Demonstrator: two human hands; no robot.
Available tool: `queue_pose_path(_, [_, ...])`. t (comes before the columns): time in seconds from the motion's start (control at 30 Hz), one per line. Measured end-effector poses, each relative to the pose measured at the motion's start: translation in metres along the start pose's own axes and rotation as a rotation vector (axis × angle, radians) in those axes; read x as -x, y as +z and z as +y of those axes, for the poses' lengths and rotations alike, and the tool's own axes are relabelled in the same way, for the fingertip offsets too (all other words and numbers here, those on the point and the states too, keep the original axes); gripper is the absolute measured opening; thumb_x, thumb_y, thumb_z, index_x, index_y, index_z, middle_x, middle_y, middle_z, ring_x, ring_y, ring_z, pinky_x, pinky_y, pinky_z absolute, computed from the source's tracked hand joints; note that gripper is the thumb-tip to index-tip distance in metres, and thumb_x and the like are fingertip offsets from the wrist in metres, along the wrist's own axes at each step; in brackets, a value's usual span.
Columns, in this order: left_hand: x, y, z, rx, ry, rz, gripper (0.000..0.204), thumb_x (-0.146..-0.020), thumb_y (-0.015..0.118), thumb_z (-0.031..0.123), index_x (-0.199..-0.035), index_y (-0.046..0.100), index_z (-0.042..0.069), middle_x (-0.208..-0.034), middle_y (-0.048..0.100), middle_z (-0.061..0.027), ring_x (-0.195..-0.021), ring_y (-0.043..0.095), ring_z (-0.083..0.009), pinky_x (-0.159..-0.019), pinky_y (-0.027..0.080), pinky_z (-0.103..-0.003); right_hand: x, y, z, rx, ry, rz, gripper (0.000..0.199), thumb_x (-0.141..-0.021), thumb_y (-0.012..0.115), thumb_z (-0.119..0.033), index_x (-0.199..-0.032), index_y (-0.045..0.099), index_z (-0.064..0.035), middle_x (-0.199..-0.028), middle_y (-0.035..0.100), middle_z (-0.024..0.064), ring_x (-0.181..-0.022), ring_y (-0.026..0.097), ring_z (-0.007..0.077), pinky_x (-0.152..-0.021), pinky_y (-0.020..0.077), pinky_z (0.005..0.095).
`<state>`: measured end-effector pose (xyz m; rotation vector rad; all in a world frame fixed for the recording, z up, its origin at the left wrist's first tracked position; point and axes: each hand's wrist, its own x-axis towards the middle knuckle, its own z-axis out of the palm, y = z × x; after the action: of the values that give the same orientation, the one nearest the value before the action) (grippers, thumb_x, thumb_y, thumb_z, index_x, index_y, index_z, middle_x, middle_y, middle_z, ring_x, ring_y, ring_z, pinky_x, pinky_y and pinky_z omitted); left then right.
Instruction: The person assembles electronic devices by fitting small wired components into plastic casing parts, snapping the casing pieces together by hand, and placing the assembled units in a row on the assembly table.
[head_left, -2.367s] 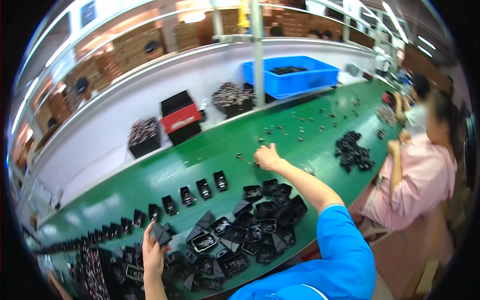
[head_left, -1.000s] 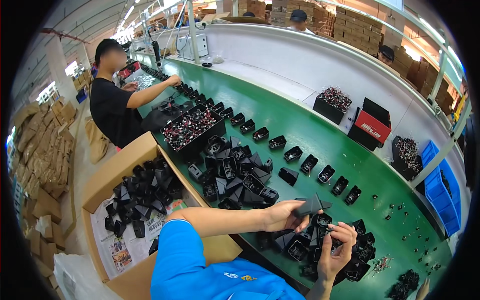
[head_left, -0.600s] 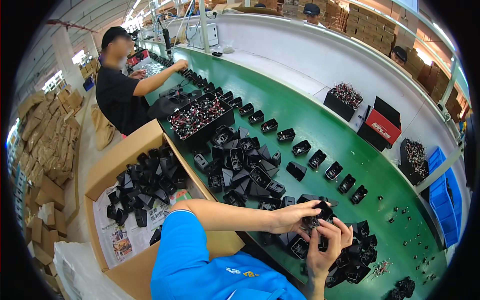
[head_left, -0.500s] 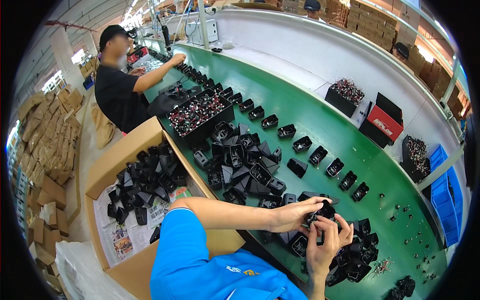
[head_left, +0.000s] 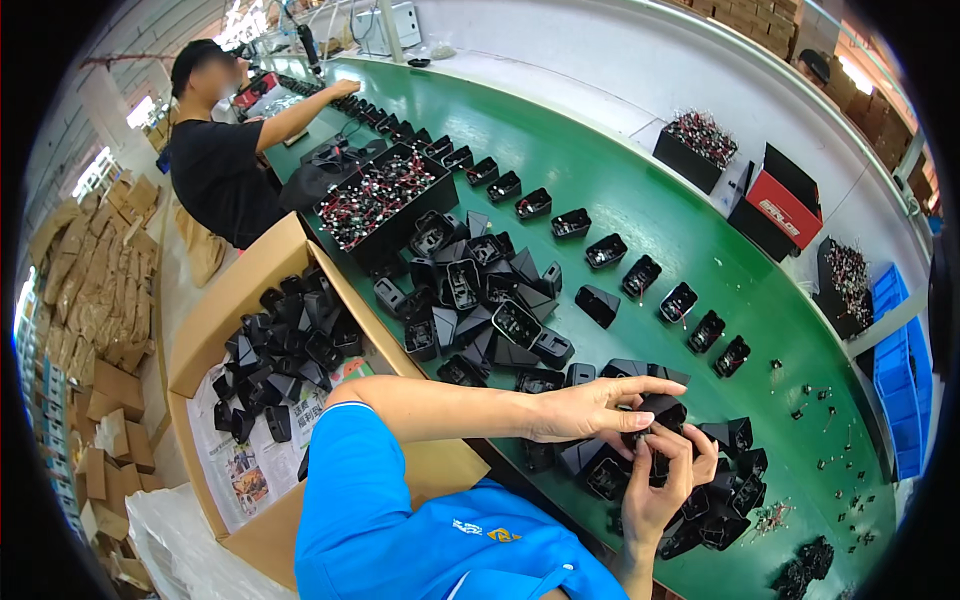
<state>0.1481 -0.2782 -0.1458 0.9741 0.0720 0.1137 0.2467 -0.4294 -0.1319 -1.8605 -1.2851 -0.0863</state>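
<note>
Over the near part of the green table, a black plastic housing (head_left: 664,411) is held between both hands. My left hand (head_left: 592,410) grips it from the left, thumb on its near side and index finger stretched along the top. From below and right, my right hand (head_left: 664,478) has its fingers curled against the same housing. What the right fingertips press on is too small to make out. Loose black housings lie in a heap (head_left: 490,300) to the left of my hands, and another heap (head_left: 715,505) sits under and beside my right hand.
A curved row of open housings (head_left: 605,251) runs along the table. Black boxes of wired parts (head_left: 385,195) stand at left and back, near a red-and-black box (head_left: 780,205) and blue bins (head_left: 897,375). A cardboard box (head_left: 240,300) holds more housings. A co-worker (head_left: 225,160) works at far left.
The housing has turned in my hands, and my left index finger now extends outward along it. My head view has shifted slightly. The co-worker's arm still reaches over the table.
</note>
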Motion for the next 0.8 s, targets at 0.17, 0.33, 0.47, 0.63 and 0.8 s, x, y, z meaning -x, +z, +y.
queue_pose_path(0.17, [0.002, 0.004, -0.002, -0.248, 0.072, 0.128, 0.064, -0.095, 0.064, 0.018, -0.150, 0.032, 0.014, -0.123, 0.046, -0.0113, -0.109, 0.051, -0.0163, -0.091, 0.045, -0.030, 0.002, 0.010, 0.005, 0.098, -0.031, 0.046, 0.017, -0.075, 0.072, -0.004, -0.084, 0.060, -0.0119, -0.103, 0.066, -0.0002, -0.116, 0.048, 0.0243, -0.112, 0.0185, 0.0524])
queue_pose_path(0.33, [0.004, 0.017, 0.000, -0.455, 0.136, 0.159, 0.070, -0.087, 0.071, 0.007, -0.148, 0.035, 0.011, -0.124, 0.047, -0.0107, -0.106, 0.054, -0.0185, -0.095, 0.045, -0.032, 0.012, 0.018, 0.023, 0.069, -0.056, 0.211, 0.018, -0.073, 0.073, -0.010, -0.079, 0.057, -0.0078, -0.116, 0.053, 0.0090, -0.110, 0.043, 0.0311, -0.103, 0.0299, 0.0496])
queue_pose_path(0.47, [0.007, 0.011, 0.012, -0.663, 0.326, 0.094, 0.069, -0.083, 0.072, 0.001, -0.144, 0.040, 0.004, -0.129, 0.049, -0.0121, -0.111, 0.055, -0.0205, -0.099, 0.045, -0.034, 0.001, 0.024, 0.022, -0.058, -0.064, 0.307, 0.015, -0.068, 0.075, -0.013, -0.077, 0.065, -0.0053, -0.124, 0.051, 0.0138, -0.108, 0.042, 0.0333, -0.099, 0.0327, 0.0521])
queue_pose_path(0.63, [0.000, 0.011, 0.013, -0.531, 0.283, 0.020, 0.059, -0.083, 0.070, -0.001, -0.138, 0.050, 0.002, -0.123, 0.053, -0.0126, -0.102, 0.056, -0.0197, -0.091, 0.048, -0.031, -0.001, 0.021, 0.037, -0.179, -0.104, 0.429, 0.022, -0.061, 0.076, -0.009, -0.083, 0.072, -0.0090, -0.131, 0.051, 0.0166, -0.114, 0.040, 0.0325, -0.102, 0.0310, 0.0497])
queue_pose_path(0.8, [-0.005, 0.014, 0.008, -0.540, 0.337, 0.070, 0.053, -0.084, 0.069, -0.003, -0.134, 0.052, -0.001, -0.120, 0.054, -0.0123, -0.103, 0.057, -0.0202, -0.092, 0.049, -0.031, -0.003, 0.032, 0.035, -0.289, -0.080, 0.480, 0.025, -0.062, 0.075, -0.009, -0.088, 0.073, -0.0095, -0.133, 0.050, 0.0162, -0.118, 0.040, 0.0315, -0.104, 0.0298, 0.0483])
